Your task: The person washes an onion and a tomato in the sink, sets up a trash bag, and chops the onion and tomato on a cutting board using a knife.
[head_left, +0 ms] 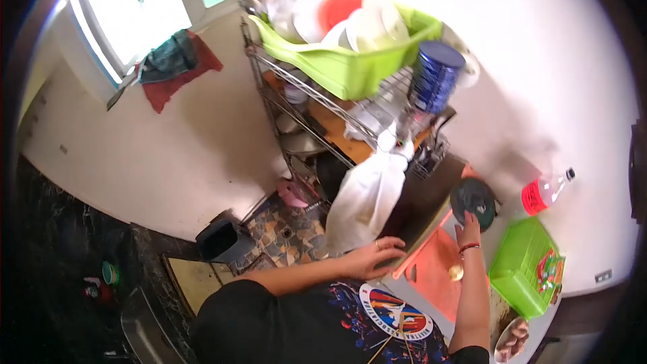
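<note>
My right hand (468,230) reaches to the near edge of a dark round object (473,204), its fingers touching or just in front of it; their grip is not clear. An orange cutting board (431,273) lies below, with a small pale yellowish piece (456,272) on it near my right wrist. My left hand (376,257) has its fingers apart beside the board's left edge and holds nothing. A green basket (522,263) with a colourful packet (550,271) stands to the right.
A metal rack (306,88) carries a lime-green tub (357,71) of dishes and a blue can (438,76). A white bag (367,199) hangs from it. Right are a red-labelled bottle (539,194) and a bowl of pinkish pieces (513,342).
</note>
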`<action>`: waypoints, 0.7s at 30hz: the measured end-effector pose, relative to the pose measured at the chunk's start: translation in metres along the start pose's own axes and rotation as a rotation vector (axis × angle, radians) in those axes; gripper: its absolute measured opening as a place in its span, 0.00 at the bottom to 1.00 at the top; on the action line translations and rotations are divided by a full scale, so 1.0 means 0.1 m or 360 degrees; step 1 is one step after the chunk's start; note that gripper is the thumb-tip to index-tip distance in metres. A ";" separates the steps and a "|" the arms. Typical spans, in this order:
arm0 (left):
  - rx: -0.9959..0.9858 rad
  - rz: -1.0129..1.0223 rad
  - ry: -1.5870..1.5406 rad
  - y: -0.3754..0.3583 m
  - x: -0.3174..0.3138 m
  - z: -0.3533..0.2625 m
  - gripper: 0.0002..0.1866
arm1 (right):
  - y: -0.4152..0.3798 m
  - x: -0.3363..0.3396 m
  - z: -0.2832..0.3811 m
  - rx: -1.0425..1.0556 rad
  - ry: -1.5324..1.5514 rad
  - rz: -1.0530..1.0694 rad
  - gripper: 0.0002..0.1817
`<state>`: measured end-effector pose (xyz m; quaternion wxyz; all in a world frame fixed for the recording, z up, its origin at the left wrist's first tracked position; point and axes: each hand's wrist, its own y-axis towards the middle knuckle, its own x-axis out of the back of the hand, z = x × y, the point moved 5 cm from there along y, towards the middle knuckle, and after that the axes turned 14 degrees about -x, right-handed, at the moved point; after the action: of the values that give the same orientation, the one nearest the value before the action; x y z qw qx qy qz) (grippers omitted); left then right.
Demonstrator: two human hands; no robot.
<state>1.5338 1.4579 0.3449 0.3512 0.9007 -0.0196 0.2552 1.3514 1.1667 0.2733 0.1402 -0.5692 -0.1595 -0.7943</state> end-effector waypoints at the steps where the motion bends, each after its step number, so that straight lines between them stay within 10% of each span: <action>1: -0.0024 -0.0006 -0.0014 -0.03 0.05 -0.02 0.21 | 0.11 -0.15 -0.11 0.0036 -0.0128 0.0006 0.18; 5: 0.0008 -0.0109 0.0072 -0.13 0.45 -0.12 0.21 | 0.59 -0.31 -0.38 -0.0307 -0.0558 0.0323 0.08; 10: 0.0109 -0.0185 0.0142 -0.26 0.79 -0.13 0.20 | 0.45 -0.11 -0.18 0.0348 -0.0274 0.0095 0.10; 13: 0.0101 -0.0206 0.0085 -0.22 0.92 -0.17 0.20 | 0.51 -0.15 -0.20 0.0140 -0.0322 0.0227 0.14; 19: 0.0019 -0.0422 -0.0228 -0.14 1.36 -0.36 0.15 | 0.48 0.71 0.02 -0.0073 0.0398 -0.0871 0.15; 21: -0.0034 -0.0426 -0.0177 -0.10 1.52 -0.48 0.15 | 0.00 1.43 0.65 -0.0043 0.0686 -0.0588 0.13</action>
<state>1.6466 1.5184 0.4409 0.3900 0.9042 0.0786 0.1556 1.3625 1.1881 0.4288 0.0162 -0.3504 -0.2165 -0.9111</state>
